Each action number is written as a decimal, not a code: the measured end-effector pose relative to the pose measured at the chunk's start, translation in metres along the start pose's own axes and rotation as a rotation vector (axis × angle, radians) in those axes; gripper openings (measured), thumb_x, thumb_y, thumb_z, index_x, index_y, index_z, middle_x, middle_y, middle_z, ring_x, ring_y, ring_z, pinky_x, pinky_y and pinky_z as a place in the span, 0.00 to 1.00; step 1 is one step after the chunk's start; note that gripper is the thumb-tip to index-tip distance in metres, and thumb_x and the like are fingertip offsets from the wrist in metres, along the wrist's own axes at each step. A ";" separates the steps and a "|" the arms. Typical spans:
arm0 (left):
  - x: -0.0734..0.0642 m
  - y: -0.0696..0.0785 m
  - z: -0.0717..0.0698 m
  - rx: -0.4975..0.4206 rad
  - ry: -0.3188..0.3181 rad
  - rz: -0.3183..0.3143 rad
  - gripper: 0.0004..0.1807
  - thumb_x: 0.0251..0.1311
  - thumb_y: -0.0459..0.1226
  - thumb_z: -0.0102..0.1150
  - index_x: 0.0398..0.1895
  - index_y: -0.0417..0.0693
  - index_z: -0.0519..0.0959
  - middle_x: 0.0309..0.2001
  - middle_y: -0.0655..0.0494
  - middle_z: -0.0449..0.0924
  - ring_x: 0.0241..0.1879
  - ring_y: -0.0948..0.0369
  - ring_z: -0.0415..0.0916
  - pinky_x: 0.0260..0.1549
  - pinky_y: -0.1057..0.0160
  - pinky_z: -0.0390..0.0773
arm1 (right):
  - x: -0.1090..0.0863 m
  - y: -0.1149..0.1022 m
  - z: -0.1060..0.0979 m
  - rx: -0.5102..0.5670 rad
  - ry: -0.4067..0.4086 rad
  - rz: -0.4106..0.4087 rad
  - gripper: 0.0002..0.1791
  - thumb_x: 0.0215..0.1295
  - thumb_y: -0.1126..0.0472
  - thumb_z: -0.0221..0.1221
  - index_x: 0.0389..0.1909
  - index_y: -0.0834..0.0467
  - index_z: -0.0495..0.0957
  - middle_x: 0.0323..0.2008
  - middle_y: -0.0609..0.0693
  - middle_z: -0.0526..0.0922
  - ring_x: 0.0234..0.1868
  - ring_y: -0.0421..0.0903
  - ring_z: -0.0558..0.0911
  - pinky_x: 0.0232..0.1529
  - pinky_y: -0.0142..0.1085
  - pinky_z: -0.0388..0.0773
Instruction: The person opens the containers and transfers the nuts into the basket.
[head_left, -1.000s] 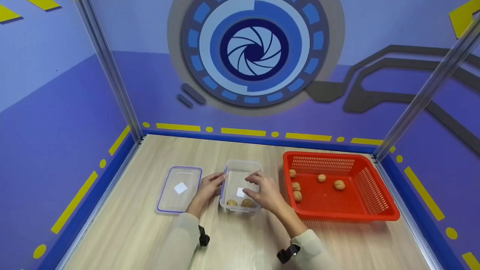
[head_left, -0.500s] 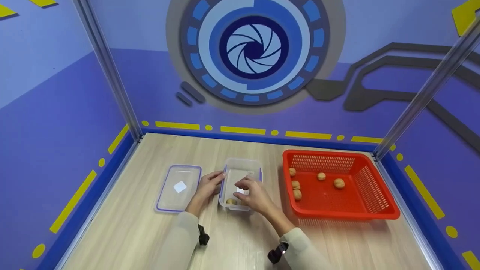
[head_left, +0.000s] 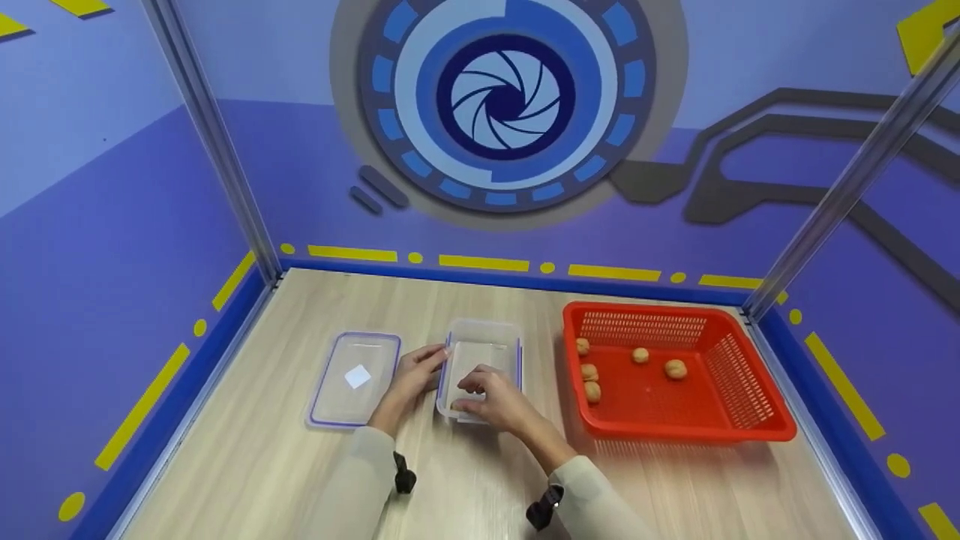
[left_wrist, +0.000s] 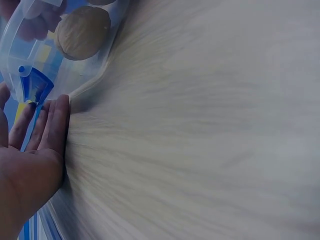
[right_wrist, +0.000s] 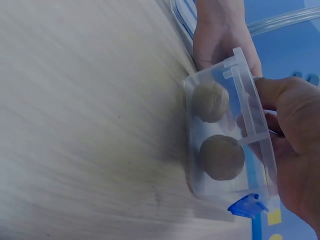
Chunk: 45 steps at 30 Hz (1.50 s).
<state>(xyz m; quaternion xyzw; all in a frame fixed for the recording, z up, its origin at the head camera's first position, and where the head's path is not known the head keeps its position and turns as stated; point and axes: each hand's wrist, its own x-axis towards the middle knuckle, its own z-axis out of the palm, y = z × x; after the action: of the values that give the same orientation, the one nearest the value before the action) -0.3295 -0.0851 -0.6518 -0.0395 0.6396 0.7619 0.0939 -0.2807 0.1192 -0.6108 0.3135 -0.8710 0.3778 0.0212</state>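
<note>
A clear plastic food container (head_left: 484, 330) stands uncovered mid-table. Two walnuts, a nearer one (right_wrist: 222, 157) and another (right_wrist: 211, 101), show through its near end in the right wrist view. My left hand (head_left: 412, 379) rests against the container's left side, thumb near the rim, and its fingers (left_wrist: 56, 122) lie straight along the wall in the left wrist view. My right hand (head_left: 499, 405) reaches over the near rim into the container, thumb and fingers apart, above the walnuts. In the head view it hides most of them.
A clear lid (head_left: 334, 409) with a purple-blue edge and a white label lies left of the container. On the right stands a red plastic basket (head_left: 682, 431) with several walnuts (head_left: 676, 369) inside. Blue panel walls (head_left: 484, 232) enclose the table's back and sides.
My right hand has moved left and a little down inside the container, from its right side to over the near-left corner, covering the walnuts. The left hand has stayed at the container's side.
</note>
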 end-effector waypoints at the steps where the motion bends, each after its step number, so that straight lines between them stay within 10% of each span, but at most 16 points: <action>1: 0.000 0.000 0.000 0.005 0.001 -0.001 0.27 0.75 0.42 0.64 0.70 0.35 0.76 0.64 0.34 0.80 0.60 0.45 0.82 0.51 0.55 0.86 | 0.000 0.000 0.000 0.003 -0.007 0.010 0.14 0.64 0.63 0.75 0.45 0.67 0.87 0.41 0.59 0.86 0.43 0.53 0.85 0.47 0.43 0.86; 19: 0.001 -0.001 -0.004 0.015 0.003 0.006 0.27 0.74 0.43 0.65 0.69 0.35 0.77 0.63 0.34 0.81 0.60 0.43 0.82 0.48 0.58 0.87 | 0.010 0.004 0.000 0.001 -0.093 -0.010 0.12 0.63 0.65 0.75 0.39 0.70 0.87 0.36 0.62 0.87 0.38 0.57 0.87 0.41 0.37 0.85; 45: 0.002 0.000 -0.005 0.039 -0.021 0.008 0.27 0.76 0.42 0.63 0.71 0.35 0.75 0.65 0.36 0.80 0.61 0.46 0.82 0.49 0.59 0.87 | 0.015 0.004 -0.004 -0.095 -0.180 0.022 0.06 0.61 0.67 0.75 0.35 0.64 0.88 0.32 0.53 0.87 0.31 0.36 0.77 0.36 0.30 0.79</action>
<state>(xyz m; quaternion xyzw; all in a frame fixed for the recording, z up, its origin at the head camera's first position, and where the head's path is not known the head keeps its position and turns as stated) -0.3315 -0.0895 -0.6528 -0.0270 0.6536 0.7500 0.0984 -0.2957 0.1158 -0.6068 0.3354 -0.8897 0.3064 -0.0464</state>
